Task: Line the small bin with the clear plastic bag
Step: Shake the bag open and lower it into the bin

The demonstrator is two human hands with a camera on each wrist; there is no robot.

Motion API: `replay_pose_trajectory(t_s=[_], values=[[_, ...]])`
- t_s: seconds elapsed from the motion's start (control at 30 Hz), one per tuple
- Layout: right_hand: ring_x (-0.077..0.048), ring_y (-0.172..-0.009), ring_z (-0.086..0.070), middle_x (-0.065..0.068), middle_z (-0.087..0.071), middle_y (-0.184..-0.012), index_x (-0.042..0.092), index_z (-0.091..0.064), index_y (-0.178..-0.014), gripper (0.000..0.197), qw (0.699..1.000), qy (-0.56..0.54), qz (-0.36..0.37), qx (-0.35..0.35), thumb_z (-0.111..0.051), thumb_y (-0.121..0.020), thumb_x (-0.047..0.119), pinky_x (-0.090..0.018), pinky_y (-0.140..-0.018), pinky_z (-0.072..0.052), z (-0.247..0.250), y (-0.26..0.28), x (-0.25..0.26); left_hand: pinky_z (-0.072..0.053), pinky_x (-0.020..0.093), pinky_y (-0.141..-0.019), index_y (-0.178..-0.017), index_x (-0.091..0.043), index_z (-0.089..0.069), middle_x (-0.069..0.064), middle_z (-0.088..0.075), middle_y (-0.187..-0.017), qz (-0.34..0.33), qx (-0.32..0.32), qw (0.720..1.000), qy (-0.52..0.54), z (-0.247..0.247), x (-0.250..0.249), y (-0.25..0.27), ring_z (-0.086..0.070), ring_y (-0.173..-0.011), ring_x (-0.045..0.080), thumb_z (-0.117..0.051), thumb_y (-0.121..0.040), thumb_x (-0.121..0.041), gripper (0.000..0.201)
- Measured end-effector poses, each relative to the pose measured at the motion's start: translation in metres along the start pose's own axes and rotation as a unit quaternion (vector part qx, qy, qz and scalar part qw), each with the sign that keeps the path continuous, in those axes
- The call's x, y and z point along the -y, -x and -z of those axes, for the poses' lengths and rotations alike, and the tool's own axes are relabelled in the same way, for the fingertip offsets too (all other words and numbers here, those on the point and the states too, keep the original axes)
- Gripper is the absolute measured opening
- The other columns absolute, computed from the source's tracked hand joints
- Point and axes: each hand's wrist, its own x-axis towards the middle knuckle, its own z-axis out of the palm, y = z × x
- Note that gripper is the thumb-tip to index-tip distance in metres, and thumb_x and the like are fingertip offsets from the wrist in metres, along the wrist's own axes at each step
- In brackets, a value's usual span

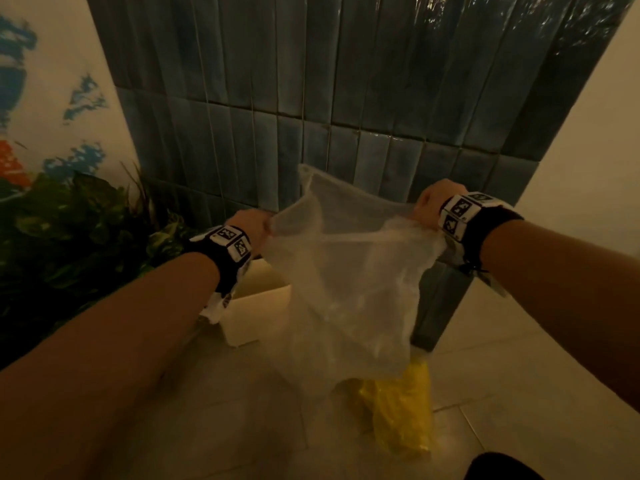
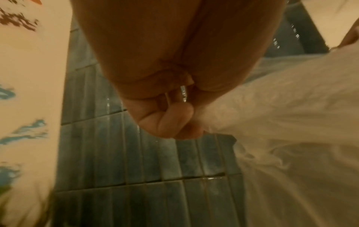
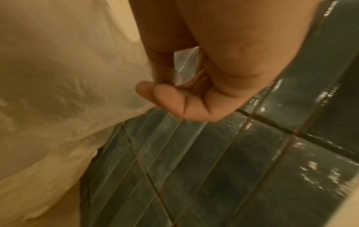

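A: Where do we have our hands?

B: Both arms reach forward, wrists level with each other and well apart. Our left hand (image 1: 254, 223) is fisted, the fingers (image 2: 172, 116) curled tight round a gathered edge of the clear plastic bag (image 1: 343, 271). Our right hand (image 1: 429, 202) sits knuckles up at the other side, fingers (image 3: 174, 98) curled under with the film pinched against them.

A: And how does the bag lie?

B: Its top edge is stretched sideways between our two fists, so the mouth faces up and toward the blue tiled wall (image 1: 311, 98). One flap stands up above the line of our hands. The rest hangs down from that edge, long axis roughly vertical, the bottom loose and crumpled just above the floor (image 1: 519, 358).

A: Where is the bin?

B: The small bin (image 1: 256, 313), pale and box-shaped, stands on the floor below our left wrist, partly hidden behind the hanging film. The bag is in the air beside it, not inside it.

A: Anything else near?

B: A yellow bag (image 1: 401, 410) lies on the floor under the hanging end, and leafy plants (image 1: 69, 230) stand to the left of the bin.
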Motion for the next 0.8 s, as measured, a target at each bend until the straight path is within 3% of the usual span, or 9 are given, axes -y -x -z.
replay_pose_trajectory(t_s=[0.13,0.2,0.3,0.4,0.47,0.53,0.63,0.7,0.8], values=[[-0.021,-0.065,-0.065,-0.006,-0.071,-0.071,0.013,-0.074,-0.07,0.015,0.994,0.069,-0.071,0.039,-0.075,-0.069,0.028,-0.023,-0.05,-0.051,0.011,-0.018,-0.024,-0.05,0.043,-0.097,-0.12,-0.01,-0.063,0.014,-0.061,-0.126,0.08,0.016,0.995,-0.064,0.013,0.044,-0.005,-0.059,-0.115,0.034,-0.048,-0.094,-0.025,0.034],[-0.024,-0.067,-0.068,-0.008,-0.072,-0.072,0.01,-0.075,-0.073,0.015,0.993,0.024,-0.11,0.022,-0.076,-0.065,0.023,-0.028,-0.056,-0.057,0.012,-0.024,-0.033,-0.05,0.045,-0.097,-0.121,-0.008,-0.062,0.015,-0.06,-0.128,0.103,0.003,0.992,-0.077,0.019,0.066,-0.009,-0.058,-0.116,0.035,-0.048,-0.094,-0.022,0.034],[-0.027,-0.075,-0.071,-0.011,-0.073,-0.08,0.008,-0.073,-0.082,0.018,0.987,-0.1,-0.119,-0.041,-0.065,-0.08,0.024,-0.038,-0.071,-0.061,0.01,-0.024,-0.03,-0.048,0.043,-0.098,-0.12,-0.003,-0.061,0.019,-0.059,-0.128,0.132,-0.022,0.99,-0.048,0.026,0.084,-0.014,-0.056,-0.116,0.037,-0.043,-0.097,-0.024,0.036],[-0.028,-0.069,-0.069,-0.014,-0.07,-0.084,0.013,-0.066,-0.092,0.02,0.907,-0.408,-0.086,-0.059,-0.051,-0.09,0.025,-0.038,-0.054,-0.061,0.008,-0.02,0.0,-0.048,0.041,-0.096,-0.122,0.001,-0.057,0.023,-0.056,-0.131,0.156,-0.05,0.985,0.053,0.034,0.079,-0.016,-0.055,-0.117,0.039,-0.039,-0.1,-0.024,0.039],[-0.031,-0.079,-0.069,-0.016,-0.069,-0.098,0.019,-0.063,-0.091,0.021,0.841,-0.537,-0.055,-0.04,-0.045,-0.089,0.029,-0.047,-0.063,-0.06,0.012,-0.017,0.022,-0.055,0.041,-0.076,-0.124,0.001,-0.053,0.023,-0.056,-0.129,0.159,-0.077,0.972,0.153,0.042,0.069,-0.019,-0.059,-0.105,0.04,-0.037,-0.1,-0.024,0.038],[-0.023,-0.08,-0.065,-0.007,-0.065,-0.095,0.024,-0.057,-0.089,0.018,0.777,-0.628,-0.007,-0.043,-0.047,-0.091,0.039,-0.046,-0.068,-0.059,0.017,-0.008,0.039,-0.046,0.028,-0.053,-0.126,-0.002,-0.05,0.02,-0.055,-0.128,0.166,-0.115,0.956,0.213,0.049,0.063,-0.022,-0.058,-0.092,0.034,-0.034,-0.101,-0.028,0.039],[-0.011,-0.088,-0.061,0.004,-0.061,-0.104,0.029,-0.05,-0.112,0.04,0.768,-0.631,0.058,-0.091,-0.058,-0.082,0.054,-0.03,-0.064,-0.053,0.003,0.0,0.044,-0.037,0.027,-0.046,-0.115,-0.006,-0.05,0.019,-0.059,-0.113,0.13,-0.176,0.944,0.245,0.061,0.068,-0.028,-0.054,-0.077,0.028,-0.032,-0.101,-0.035,0.037],[-0.012,-0.107,-0.058,0.0,-0.054,-0.129,0.033,-0.033,-0.136,0.082,0.774,-0.624,0.057,-0.086,-0.072,-0.068,0.056,-0.024,-0.068,-0.055,-0.027,0.0,0.035,-0.042,0.029,-0.05,-0.112,-0.009,-0.049,0.015,-0.058,-0.103,0.114,-0.19,0.931,0.291,0.065,0.075,-0.031,-0.054,-0.07,0.025,-0.032,-0.101,-0.037,0.035],[-0.013,-0.121,-0.049,-0.001,-0.042,-0.141,0.029,-0.008,-0.149,0.105,0.794,-0.605,0.06,-0.014,-0.08,-0.071,0.029,-0.026,-0.089,-0.052,-0.073,0.002,0.046,-0.046,0.028,-0.047,-0.106,-0.013,-0.049,0.005,-0.053,-0.09,0.1,-0.186,0.91,0.358,0.066,0.082,-0.034,-0.05,-0.062,0.016,-0.031,-0.101,-0.037,0.03]])
